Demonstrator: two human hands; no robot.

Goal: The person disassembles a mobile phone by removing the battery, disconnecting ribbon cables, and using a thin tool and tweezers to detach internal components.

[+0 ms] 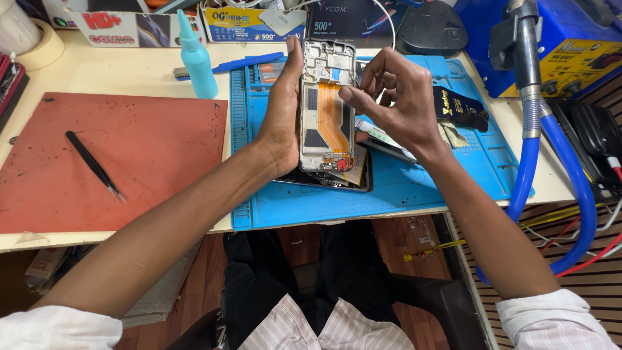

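Both striped sleeves frame the view. Left hand [280,123] grips one opened phone frame [327,107] upright above the blue mat [414,188], fingers wrapped along its edge; right hand [395,97] has fingers pinched at its orange flex cable [330,116]. Judging by this, cable work is under way, calling for a fine, steady pull. One black tweezers [94,165] lies on the bench's red mat [129,149], one bottle [197,58] beside.

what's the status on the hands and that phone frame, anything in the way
Left hand grips phone frame upright over blue mat. Right hand fingertips pinch at its right edge. Loose phone parts lie beneath; nothing blocking.
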